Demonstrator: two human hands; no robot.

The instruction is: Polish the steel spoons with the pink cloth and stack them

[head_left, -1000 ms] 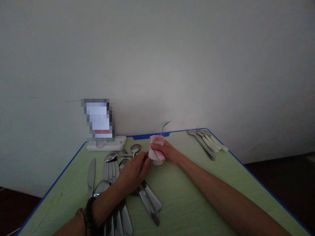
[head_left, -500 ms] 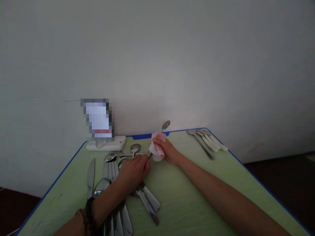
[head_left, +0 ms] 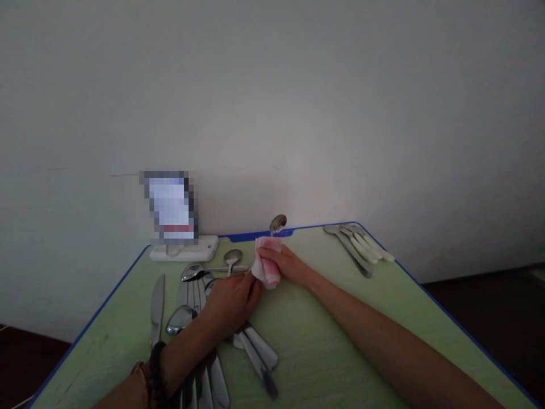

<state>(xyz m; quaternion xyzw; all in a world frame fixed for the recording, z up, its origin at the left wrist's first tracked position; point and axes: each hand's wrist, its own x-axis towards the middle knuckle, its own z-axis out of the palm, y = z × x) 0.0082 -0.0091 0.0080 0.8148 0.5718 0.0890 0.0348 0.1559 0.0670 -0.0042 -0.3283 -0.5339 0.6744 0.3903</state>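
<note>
My right hand [head_left: 286, 263] is closed around a pink and white cloth [head_left: 264, 262] wrapped about the stem of a metal spoon [head_left: 277, 223]. The spoon's bowl sticks up past the cloth near the table's far edge. My left hand [head_left: 230, 301] is closed on the spoon's handle end just left of the cloth, resting over a heap of cutlery [head_left: 200, 318] on the green table [head_left: 340, 341]. A dark band sits on my left wrist.
Several knives and spoons lie under and left of my left arm, with one knife [head_left: 157, 307] apart at the left. White-handled cutlery [head_left: 360, 245] lies at the far right. A white box [head_left: 184, 249] with a blurred object stands against the wall.
The spoon has turned in the cloth, its bowl swinging left and lower. My right hand with the cloth shifted slightly left. My left hand stayed on the handle.
</note>
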